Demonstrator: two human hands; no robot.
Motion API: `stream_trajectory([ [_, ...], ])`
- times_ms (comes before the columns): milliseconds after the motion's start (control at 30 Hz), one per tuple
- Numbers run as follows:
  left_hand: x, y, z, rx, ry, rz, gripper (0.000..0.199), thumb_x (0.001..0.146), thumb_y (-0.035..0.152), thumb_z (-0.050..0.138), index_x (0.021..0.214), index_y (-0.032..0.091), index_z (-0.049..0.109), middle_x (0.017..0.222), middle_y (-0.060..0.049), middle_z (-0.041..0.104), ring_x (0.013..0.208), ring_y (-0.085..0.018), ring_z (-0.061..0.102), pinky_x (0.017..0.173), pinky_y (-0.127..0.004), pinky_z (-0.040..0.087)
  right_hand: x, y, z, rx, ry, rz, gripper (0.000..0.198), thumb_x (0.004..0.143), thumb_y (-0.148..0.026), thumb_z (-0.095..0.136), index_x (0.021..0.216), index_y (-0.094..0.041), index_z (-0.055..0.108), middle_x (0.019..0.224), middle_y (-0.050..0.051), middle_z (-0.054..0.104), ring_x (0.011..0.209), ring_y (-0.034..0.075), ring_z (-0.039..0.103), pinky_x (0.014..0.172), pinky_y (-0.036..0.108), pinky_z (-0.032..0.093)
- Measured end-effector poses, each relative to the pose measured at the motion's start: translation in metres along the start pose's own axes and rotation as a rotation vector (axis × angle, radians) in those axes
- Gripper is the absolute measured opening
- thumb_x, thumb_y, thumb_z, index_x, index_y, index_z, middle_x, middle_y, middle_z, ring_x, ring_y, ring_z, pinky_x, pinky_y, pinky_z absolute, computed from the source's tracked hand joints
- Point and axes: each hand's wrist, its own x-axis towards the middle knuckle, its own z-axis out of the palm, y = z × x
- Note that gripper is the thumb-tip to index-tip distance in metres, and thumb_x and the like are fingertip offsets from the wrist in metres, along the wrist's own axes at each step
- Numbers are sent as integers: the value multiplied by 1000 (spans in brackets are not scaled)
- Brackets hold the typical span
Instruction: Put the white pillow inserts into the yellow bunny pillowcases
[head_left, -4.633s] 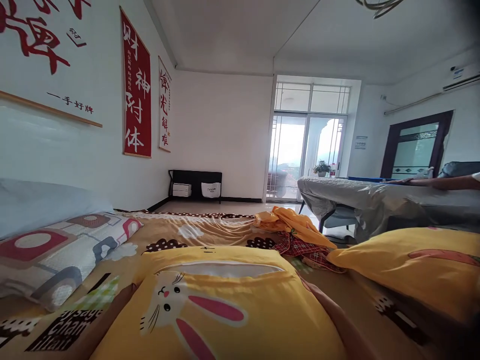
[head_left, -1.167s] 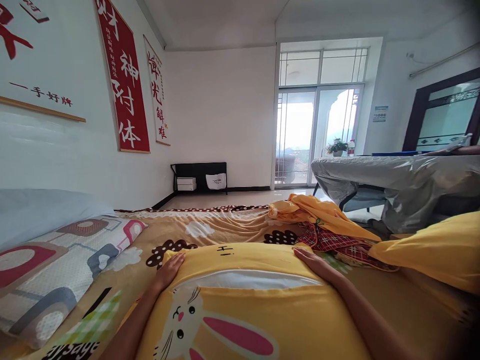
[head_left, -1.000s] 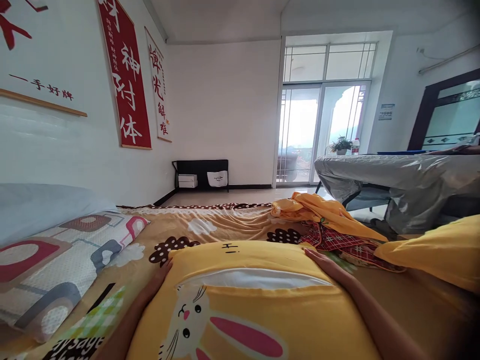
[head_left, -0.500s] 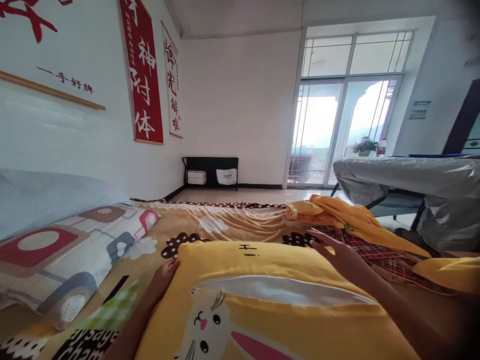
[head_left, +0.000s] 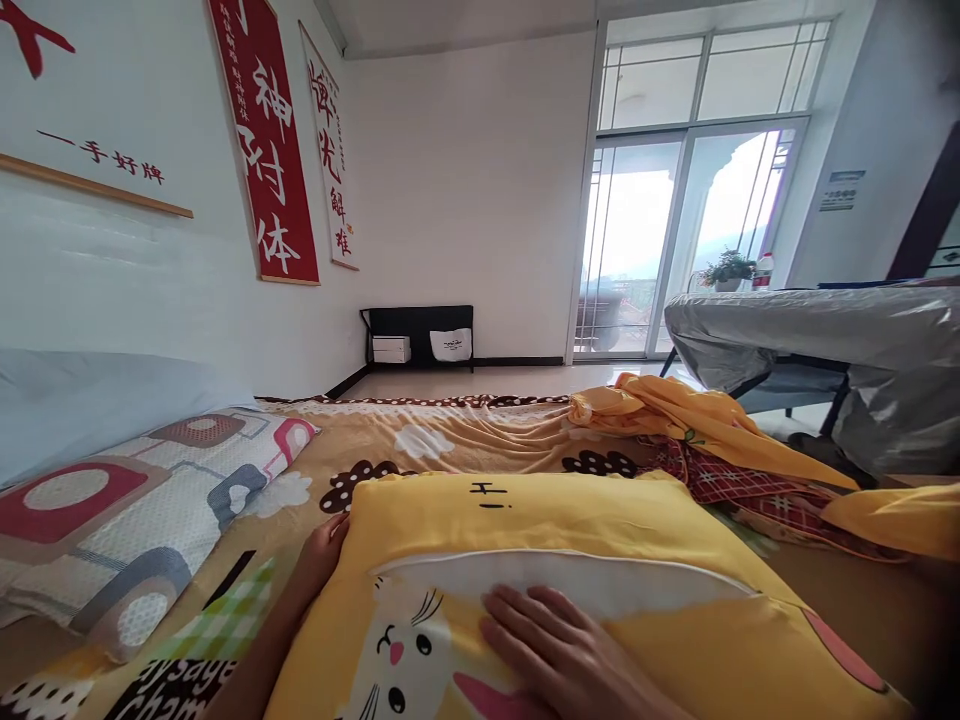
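A yellow pillow (head_left: 600,515) lies in front of me, printed with a white cartoon cat face and dark lettering near its far edge. Through a long slit in its cover, the white inside (head_left: 645,583) shows. My left hand (head_left: 328,540) is at the pillow's far left edge, its fingers closed against the side and partly hidden. Flat on the middle of the pillow rests my right hand (head_left: 547,640), fingers stretched out, just beside the cat face and over the slit's near edge.
Beneath the pillow is a brown patterned bed sheet (head_left: 480,437). A patterned pillow (head_left: 172,510) lies at left by the wall. Rumpled orange cloth (head_left: 675,410) and red checked cloth (head_left: 750,495) lie at right. A plastic-covered table (head_left: 810,325) stands beyond.
My right hand has come from above the pillow's far right corner down onto its middle. My left hand stays at the left edge. The view has tilted slightly downward.
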Motion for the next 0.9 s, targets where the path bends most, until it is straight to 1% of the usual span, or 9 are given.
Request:
stream_trajectory([
  [133, -1, 2, -1, -25, -17, 2, 67, 74, 62, 36, 108, 12, 65, 113, -12, 68, 101, -29, 65, 82, -33, 51, -16, 1, -7, -6, 55, 133, 28, 91, -27, 50, 118, -24, 57, 93, 4, 71, 80, 17, 65, 74, 30, 53],
  [267, -4, 7, -3, -26, 10, 2, 64, 73, 63, 39, 102, 14, 68, 110, -12, 70, 102, -31, 64, 82, -36, 52, -40, 13, 0, -22, 131, 330, 17, 92, -31, 45, 97, -23, 60, 81, 5, 66, 69, 16, 61, 63, 28, 52],
  [400, -7, 9, -2, -69, 20, 43, 63, 72, 63, 42, 99, 13, 69, 111, -12, 69, 103, -30, 64, 86, -36, 51, -72, 33, 2, -130, 179, 364, 20, 93, -32, 44, 96, -23, 61, 85, 6, 68, 73, 17, 63, 67, 27, 51],
  [500, -5, 8, -8, -70, 20, 20, 62, 70, 64, 45, 99, 15, 69, 109, -11, 70, 100, -30, 65, 84, -35, 53, -102, 40, -4, -267, 189, 394, 28, 90, -34, 48, 112, -25, 61, 102, 6, 69, 90, 20, 65, 80, 31, 50],
  [633, -12, 13, -30, -54, 129, -13, 66, 71, 65, 45, 108, 14, 66, 107, -12, 71, 100, -30, 66, 84, -36, 54, -155, 35, -14, -380, 69, 498, 60, 89, -37, 47, 146, -29, 31, 142, 5, 47, 124, 26, 50, 96, 39, 45],
  [733, -55, 25, -35, -21, 248, 176, 66, 78, 62, 40, 127, 19, 56, 126, -9, 62, 114, -28, 58, 93, -38, 51, -211, 27, -15, -354, -32, 583, 66, 90, -39, 44, 150, -33, 17, 147, 1, 37, 128, 27, 46, 96, 43, 46],
  [800, -103, 27, -25, 121, 242, 383, 58, 84, 53, 38, 138, 31, 44, 142, 0, 48, 129, -26, 45, 102, -41, 44, -253, 22, -10, -319, -33, 676, 66, 90, -40, 41, 150, -34, 14, 148, 0, 35, 129, 28, 44, 95, 44, 48],
  [867, -152, 18, -9, 305, 195, 596, 56, 86, 45, 36, 143, 41, 33, 146, 3, 41, 133, -26, 40, 107, -48, 38, -293, 18, -4, -273, -16, 777, 66, 89, -43, 39, 150, -35, 13, 148, -2, 35, 128, 27, 45, 94, 43, 49],
  [900, -173, 8, -3, 397, 179, 617, 58, 87, 40, 36, 144, 44, 27, 146, 3, 41, 133, -26, 41, 105, -52, 39, -311, 17, -1, -256, -5, 820, 66, 89, -44, 40, 149, -35, 13, 147, -2, 37, 127, 27, 47, 93, 42, 50],
])
